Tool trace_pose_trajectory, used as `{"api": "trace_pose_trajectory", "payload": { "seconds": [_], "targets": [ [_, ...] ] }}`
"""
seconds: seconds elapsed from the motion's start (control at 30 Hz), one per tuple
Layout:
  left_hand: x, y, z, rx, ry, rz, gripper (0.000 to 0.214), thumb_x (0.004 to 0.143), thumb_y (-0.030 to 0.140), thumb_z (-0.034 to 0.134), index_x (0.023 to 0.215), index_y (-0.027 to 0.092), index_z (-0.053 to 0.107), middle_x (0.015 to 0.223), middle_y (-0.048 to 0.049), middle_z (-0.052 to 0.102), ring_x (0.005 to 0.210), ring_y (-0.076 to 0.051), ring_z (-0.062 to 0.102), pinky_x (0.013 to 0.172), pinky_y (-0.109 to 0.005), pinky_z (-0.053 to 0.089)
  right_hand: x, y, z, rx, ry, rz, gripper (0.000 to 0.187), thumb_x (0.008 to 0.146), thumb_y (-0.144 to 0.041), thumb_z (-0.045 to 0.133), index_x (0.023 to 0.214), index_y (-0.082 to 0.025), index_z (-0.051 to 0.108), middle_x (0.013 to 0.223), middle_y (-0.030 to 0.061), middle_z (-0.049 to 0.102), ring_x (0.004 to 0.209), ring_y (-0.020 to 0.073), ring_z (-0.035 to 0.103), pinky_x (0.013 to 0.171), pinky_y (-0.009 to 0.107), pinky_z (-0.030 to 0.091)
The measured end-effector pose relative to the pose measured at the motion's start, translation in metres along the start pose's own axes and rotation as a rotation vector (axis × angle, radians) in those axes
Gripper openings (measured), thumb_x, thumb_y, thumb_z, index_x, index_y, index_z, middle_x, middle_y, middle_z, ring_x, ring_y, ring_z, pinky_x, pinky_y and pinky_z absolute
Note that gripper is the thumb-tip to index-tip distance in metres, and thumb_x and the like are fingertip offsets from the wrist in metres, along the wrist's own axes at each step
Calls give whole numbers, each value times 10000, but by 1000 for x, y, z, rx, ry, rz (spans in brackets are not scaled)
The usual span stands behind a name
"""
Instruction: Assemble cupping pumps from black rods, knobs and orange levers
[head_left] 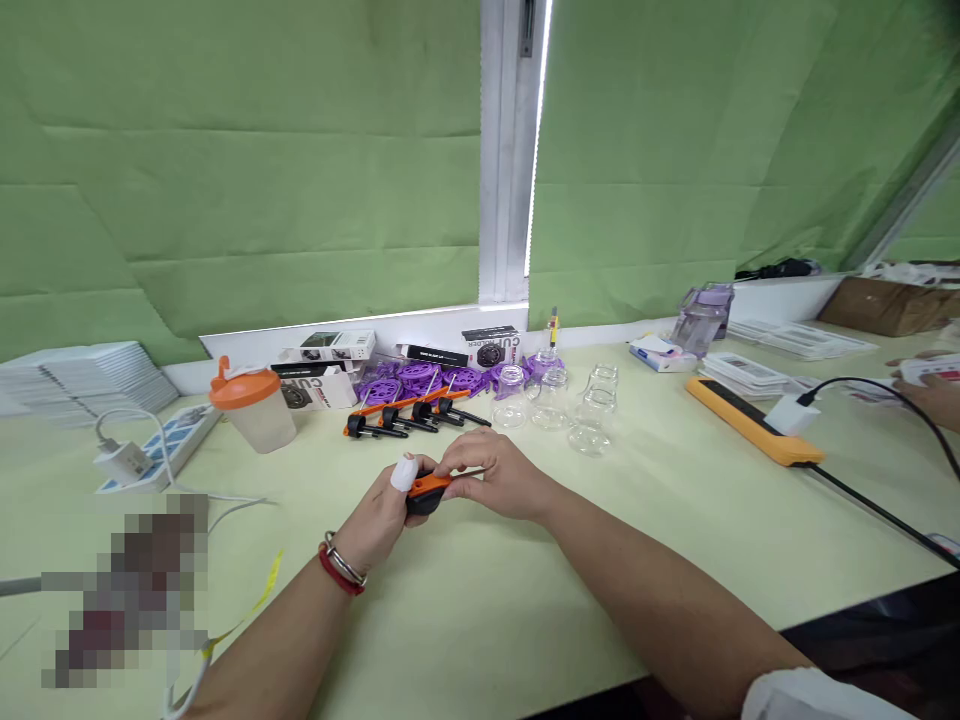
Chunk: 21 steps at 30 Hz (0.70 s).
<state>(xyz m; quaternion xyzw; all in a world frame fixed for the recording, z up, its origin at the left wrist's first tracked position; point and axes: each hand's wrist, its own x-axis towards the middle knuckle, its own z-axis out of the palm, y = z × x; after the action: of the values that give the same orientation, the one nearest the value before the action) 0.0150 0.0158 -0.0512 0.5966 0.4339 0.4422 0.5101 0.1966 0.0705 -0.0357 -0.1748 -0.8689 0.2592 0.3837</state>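
Wrapped round a small black-and-orange part (pixel 426 495), my left hand (pixel 379 515) has a white covering on its thumb. My right hand (pixel 501 478) pinches a thin metal rod (pixel 471 473) against the part's right side; the rod's tip is hidden by the fingers. Beyond both hands, several black pieces with pegs (pixel 409 418) lie in a row beside orange strips (pixel 405 402). Purple openwork pieces (pixel 418 378) are heaped behind them. To the right, several clear cup-shaped pieces (pixel 592 415) stand on the table.
Cup holder boxes (pixel 491 348) lean along the back wall. A frosted cup with an orange lid (pixel 259 415) and a white power strip (pixel 176 445) stand left. At right are an orange power strip (pixel 750 420), a purple bottle (pixel 701 320) and another person's hand (pixel 937 395).
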Motion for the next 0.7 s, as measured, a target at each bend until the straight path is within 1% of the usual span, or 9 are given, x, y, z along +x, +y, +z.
{"api": "trace_pose_trajectory", "payload": {
  "seconds": [0.07, 0.2, 0.37, 0.47, 0.53, 0.6, 0.63, 0.67, 0.7],
  "targets": [
    [0, 1, 1, 13, 31, -24, 502, 861, 604, 347, 848, 155, 571, 627, 23, 385, 533, -98, 296, 470, -213, 271, 0, 1, 1, 0, 5, -24, 110, 749, -266, 732, 841, -215, 702, 845, 17, 710, 823, 171, 627, 841, 335, 374],
    [0, 1, 2, 9, 91, -63, 430, 845, 562, 408, 821, 165, 571, 650, 10, 426, 556, -105, 327, 473, -207, 297, 1, 5, 4, 4, 18, -60, 130, 720, -260, 757, 821, -202, 699, 823, 19, 707, 799, 160, 629, 832, 317, 388],
    [1, 0, 3, -60, 51, -60, 320, 806, 475, 508, 725, 168, 548, 634, 15, 417, 555, -99, 323, 463, -197, 264, 1, 4, 4, 17, 1, -64, 143, 716, -275, 760, 827, -211, 697, 831, 19, 707, 800, 160, 629, 840, 326, 394],
    [2, 2, 2, -92, 68, -72, 260, 784, 416, 555, 741, 161, 570, 623, 15, 434, 538, -92, 326, 459, -198, 255, 2, 6, -2, 39, 16, -57, 203, 698, -303, 771, 867, -213, 701, 849, 23, 701, 799, 161, 620, 833, 326, 411],
    [3, 5, -1, -144, 113, -46, 251, 788, 399, 554, 761, 152, 585, 592, 24, 415, 508, -83, 309, 447, -197, 235, 2, 14, -6, 48, 131, 3, 227, 743, -329, 724, 931, -207, 693, 903, 42, 690, 811, 164, 609, 789, 310, 441],
    [5, 7, -6, -226, 193, -3, 249, 800, 389, 535, 754, 148, 578, 559, 40, 380, 474, -71, 282, 431, -195, 215, 1, 25, -6, 1, 291, 148, 192, 855, -313, 581, 968, -190, 675, 916, 58, 679, 807, 163, 602, 722, 290, 457],
    [6, 8, -8, -273, 246, 15, 245, 804, 381, 524, 733, 150, 564, 547, 45, 368, 457, -66, 273, 424, -195, 212, 0, 31, -5, -56, 337, 237, 201, 891, -289, 513, 945, -183, 675, 874, 55, 678, 779, 161, 600, 688, 282, 452],
    [7, 8, -11, -319, 295, 27, 242, 807, 371, 515, 704, 154, 544, 538, 49, 363, 441, -62, 268, 418, -197, 217, -2, 37, -2, -126, 311, 304, 219, 904, -267, 478, 913, -178, 679, 838, 53, 678, 761, 164, 600, 672, 281, 446],
    [8, 8, -13, -360, 333, 32, 242, 810, 357, 507, 673, 158, 518, 532, 50, 365, 427, -58, 267, 413, -199, 226, -3, 42, 1, -196, 229, 328, 221, 901, -249, 477, 891, -176, 685, 838, 55, 684, 772, 171, 604, 680, 284, 441]
  ]
}}
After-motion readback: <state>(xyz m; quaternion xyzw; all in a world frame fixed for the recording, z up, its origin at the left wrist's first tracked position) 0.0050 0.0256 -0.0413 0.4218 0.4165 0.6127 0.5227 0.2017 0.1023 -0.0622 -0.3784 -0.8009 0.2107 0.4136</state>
